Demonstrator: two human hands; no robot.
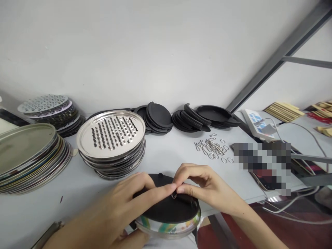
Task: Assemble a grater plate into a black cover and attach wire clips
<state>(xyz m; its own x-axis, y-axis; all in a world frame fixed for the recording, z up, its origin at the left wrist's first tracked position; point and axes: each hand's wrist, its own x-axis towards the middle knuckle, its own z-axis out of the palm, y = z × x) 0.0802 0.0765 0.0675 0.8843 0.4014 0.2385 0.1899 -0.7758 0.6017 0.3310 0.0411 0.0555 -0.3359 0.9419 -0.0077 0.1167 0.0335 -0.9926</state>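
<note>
A round disc (166, 209) with a black back and a colourful patterned rim is held near the table's front edge. My left hand (127, 204) grips it from the left side, its index finger reaching across to a small metal clasp (174, 195) on the black face. My right hand (198, 185) pinches at that same clasp, thumb and index finger together. What exactly lies between those fingertips is mostly hidden. Beyond my right hand lies a loose pile of metal clasps (211, 148) and split rings (224, 160).
Behind my left hand stands a stack of silver discs with slotted tops (85, 138). Printed round tins (28, 138) are piled at far left. Black round covers (159, 116) lean along the wall. A phone (267, 181), power strip (255, 124), cables and wooden pieces (282, 111) lie right.
</note>
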